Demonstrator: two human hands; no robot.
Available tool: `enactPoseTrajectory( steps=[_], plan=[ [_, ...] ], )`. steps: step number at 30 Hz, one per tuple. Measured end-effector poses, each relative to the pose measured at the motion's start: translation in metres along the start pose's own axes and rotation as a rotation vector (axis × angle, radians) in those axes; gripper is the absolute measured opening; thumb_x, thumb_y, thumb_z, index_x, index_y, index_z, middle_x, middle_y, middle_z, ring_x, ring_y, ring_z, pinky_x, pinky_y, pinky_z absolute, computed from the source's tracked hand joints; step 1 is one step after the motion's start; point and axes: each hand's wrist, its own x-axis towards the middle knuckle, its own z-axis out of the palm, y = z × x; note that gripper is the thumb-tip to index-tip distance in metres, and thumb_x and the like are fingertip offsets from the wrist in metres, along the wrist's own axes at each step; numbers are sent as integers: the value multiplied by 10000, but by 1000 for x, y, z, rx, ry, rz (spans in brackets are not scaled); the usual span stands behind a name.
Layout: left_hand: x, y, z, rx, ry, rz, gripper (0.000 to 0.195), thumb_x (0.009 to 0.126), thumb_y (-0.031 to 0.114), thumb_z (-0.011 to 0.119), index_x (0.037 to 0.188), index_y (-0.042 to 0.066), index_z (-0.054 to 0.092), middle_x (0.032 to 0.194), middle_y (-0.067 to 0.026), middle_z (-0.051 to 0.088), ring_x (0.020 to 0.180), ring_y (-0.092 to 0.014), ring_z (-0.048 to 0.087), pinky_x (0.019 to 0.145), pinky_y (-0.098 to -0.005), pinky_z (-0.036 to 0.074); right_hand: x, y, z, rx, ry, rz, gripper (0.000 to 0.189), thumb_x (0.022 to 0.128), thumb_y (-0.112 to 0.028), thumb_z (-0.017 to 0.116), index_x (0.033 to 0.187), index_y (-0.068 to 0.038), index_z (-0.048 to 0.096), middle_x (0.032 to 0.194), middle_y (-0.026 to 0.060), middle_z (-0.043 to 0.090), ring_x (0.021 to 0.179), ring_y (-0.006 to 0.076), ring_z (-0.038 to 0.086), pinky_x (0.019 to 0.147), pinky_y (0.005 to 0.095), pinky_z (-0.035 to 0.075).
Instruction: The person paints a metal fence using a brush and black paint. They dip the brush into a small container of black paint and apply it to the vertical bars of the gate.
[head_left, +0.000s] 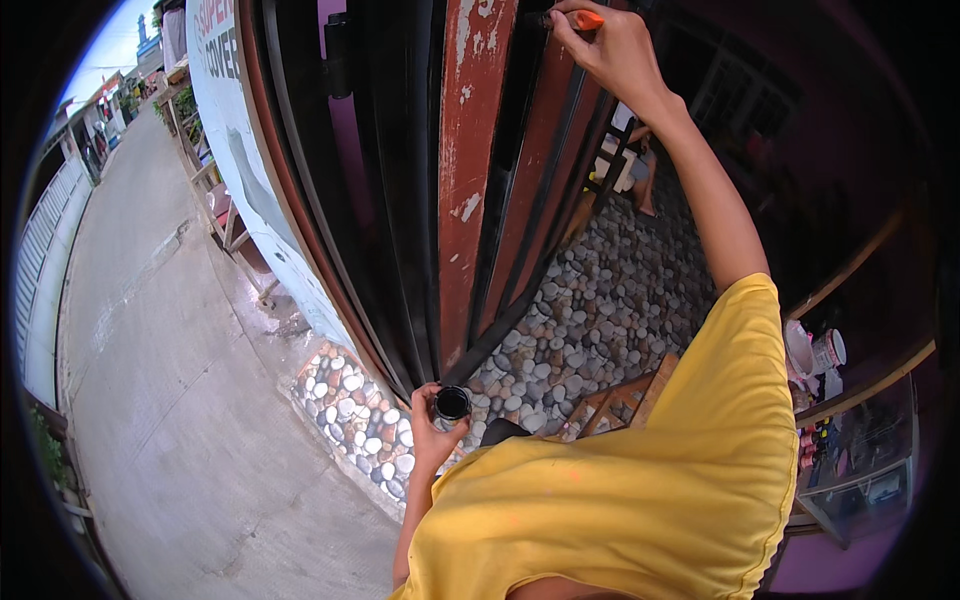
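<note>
My left hand (433, 429) holds a small open container of black paint (452, 403) low in front of me, its mouth facing up. Raised at the top right, my right hand (611, 49) grips a paintbrush with an orange handle (587, 20). The dark bristle end is beside a tall folding door or gate; whether it touches the surface cannot be told. Red-brown panels (476, 187) with pale, flaked patches alternate with glossy black strips (501, 217) on this door.
A pebble-patterned floor (592, 322) lies at the right, with a wooden frame (622, 397) near my body. Farther in, a seated person's leg (645, 184) shows. Tubs (829, 351) stand beside a glass case at far right. A light blue wall (247, 172) borders the concrete lane (180, 360) at left.
</note>
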Motion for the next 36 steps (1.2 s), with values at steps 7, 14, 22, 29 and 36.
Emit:
enactPoseTrajectory(
  steps=[7, 14, 22, 29, 36],
  plan=[
    [1, -3, -1, 20, -7, 21, 671, 649, -72, 791, 1196, 54, 422, 1202, -75, 461, 1081, -158, 558, 959, -281, 442, 2, -5, -1, 16, -268, -14, 222, 911, -222, 636, 960, -11, 684, 654, 188, 606, 606, 346, 606, 607, 385, 505],
    [-2, -6, -5, -5, 24, 36, 669, 646, -73, 786, 1194, 54, 424, 1204, -77, 458, 1098, -163, 545, 963, -282, 434, -13, -9, -25, -37, -249, 2, 212, 950, -228, 628, 1049, -56, 705, 730, 111, 681, 606, 187, 655, 598, 295, 509],
    [-2, 1, -2, 12, 4, 10, 658, 645, -39, 784, 1191, 47, 426, 1195, -87, 478, 1076, -169, 556, 955, -298, 449, -21, -12, -33, 103, -173, 39, 220, 925, -235, 640, 1041, -56, 692, 748, 130, 672, 636, 269, 656, 633, 339, 516],
    [-5, -5, -2, 17, -10, 10, 667, 650, -59, 783, 1199, 55, 420, 1181, -77, 475, 1089, -159, 545, 962, -292, 436, -25, -2, -35, -50, -61, -213, 205, 923, -165, 668, 1096, -59, 696, 925, 112, 715, 752, 228, 695, 674, 308, 556],
    [-9, -3, -5, 53, -5, 31, 661, 653, -36, 802, 1190, 49, 425, 1177, -79, 480, 1063, -158, 560, 946, -286, 451, -27, 9, -32, -113, -86, -212, 291, 894, -85, 676, 1185, -72, 658, 1005, 98, 679, 843, 290, 683, 759, 350, 573]
  ],
)
